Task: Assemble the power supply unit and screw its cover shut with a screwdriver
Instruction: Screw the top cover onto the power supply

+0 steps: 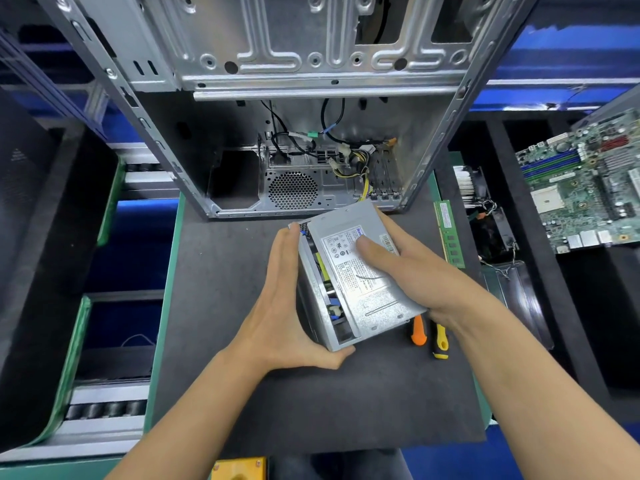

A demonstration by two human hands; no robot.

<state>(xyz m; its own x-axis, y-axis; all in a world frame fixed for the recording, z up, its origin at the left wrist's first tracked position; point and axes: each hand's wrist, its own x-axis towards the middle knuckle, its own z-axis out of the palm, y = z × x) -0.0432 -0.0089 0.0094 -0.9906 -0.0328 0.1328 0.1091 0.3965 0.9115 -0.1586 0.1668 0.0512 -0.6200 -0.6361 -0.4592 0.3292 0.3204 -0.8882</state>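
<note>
A grey metal power supply unit (349,282) sits on the dark mat (221,289) in front of me. Its labelled cover is on top, shifted so that a gap on the left side shows the parts inside. My left hand (287,306) lies flat along the unit's left side, thumb hooked under the near corner. My right hand (412,271) holds the right side, with its thumb pressing on the label. Just right of the unit lie two screwdrivers, one orange-handled (418,332) and one yellow and black (440,342), partly under my right wrist.
An open computer case (304,140) stands behind the mat, loose cables inside it. A green memory stick (449,233) lies at the mat's right edge. Further right are a cooler fan (474,188) and a motherboard (585,188) in a black foam tray. A yellow object (239,469) sits near me.
</note>
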